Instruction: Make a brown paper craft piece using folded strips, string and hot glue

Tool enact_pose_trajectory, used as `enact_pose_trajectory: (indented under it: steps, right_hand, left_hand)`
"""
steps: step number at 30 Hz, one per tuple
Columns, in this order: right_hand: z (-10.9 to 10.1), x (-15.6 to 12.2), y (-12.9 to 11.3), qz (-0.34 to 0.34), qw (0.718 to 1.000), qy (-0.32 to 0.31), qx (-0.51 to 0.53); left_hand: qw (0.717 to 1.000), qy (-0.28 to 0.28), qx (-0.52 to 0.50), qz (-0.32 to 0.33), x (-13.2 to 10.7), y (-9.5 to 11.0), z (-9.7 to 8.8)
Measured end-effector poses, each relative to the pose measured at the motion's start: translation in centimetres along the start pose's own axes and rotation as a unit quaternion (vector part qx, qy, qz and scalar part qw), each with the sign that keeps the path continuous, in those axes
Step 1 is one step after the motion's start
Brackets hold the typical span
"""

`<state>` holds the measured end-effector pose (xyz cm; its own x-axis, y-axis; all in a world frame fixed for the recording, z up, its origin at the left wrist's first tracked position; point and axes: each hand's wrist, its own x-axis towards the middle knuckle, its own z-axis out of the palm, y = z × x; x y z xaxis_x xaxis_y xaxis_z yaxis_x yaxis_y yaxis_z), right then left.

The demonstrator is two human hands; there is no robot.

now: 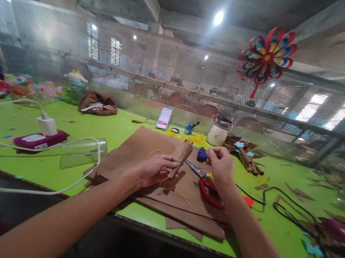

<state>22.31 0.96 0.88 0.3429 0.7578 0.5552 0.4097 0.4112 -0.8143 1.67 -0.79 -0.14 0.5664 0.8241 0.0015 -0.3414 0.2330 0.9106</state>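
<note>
A pleated bundle of brown paper (pixel 182 159) stands tilted in my left hand (pixel 157 171), with its fingers closed around the lower part. Thin yellow thread (pixel 178 191) loops out beside and below the bundle. My right hand (pixel 220 164) is raised to the right, thumb and fingertips pinched together; whatever they hold is too small to make out. Just left of those fingertips lies a dark blue lump (pixel 202 154). Red-handled scissors (pixel 211 193) rest below my right hand, blades pointing towards the bundle. Beneath everything is a stack of brown paper sheets (pixel 134 153).
A clear plastic cup (pixel 83 154) lies sideways at left by a purple box (pixel 40 140) with a white plug and cable. Behind stand a phone (pixel 164 118), a blue bottle (pixel 189 129) and a pale jar (pixel 218 132). Black cord (pixel 281 192) and paper scraps lie right.
</note>
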Motion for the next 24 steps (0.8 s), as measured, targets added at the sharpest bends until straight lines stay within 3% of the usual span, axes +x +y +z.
enact_pose_trajectory:
  steps: [5,8,14,18,24]
  right_hand:
    - [0.5,-1.1,-0.8,-0.081,0.991,-0.055,-0.088]
    - [1.0,-1.3,-0.5,-0.126,0.986,-0.039,-0.097]
    - [1.6,-2.1,-0.8,-0.153,0.984,-0.02,-0.085]
    - [1.9,-3.1,-1.7,-0.176,0.978,-0.04,-0.106]
    - [1.5,-2.4,-1.3,-0.157,0.98,-0.056,-0.11]
  left_hand:
    - [1.0,-0.006,0.015,0.007,-0.3,0.4,0.4]
    - [1.0,-0.004,0.029,-0.004,-0.2,0.3,0.3]
    - [0.999,-0.015,0.051,-0.008,0.0,-0.2,0.1]
    - [0.996,-0.008,0.089,-0.009,0.2,-0.8,0.3]
    - [0.992,-0.008,0.125,-0.013,0.1,-0.9,0.4]
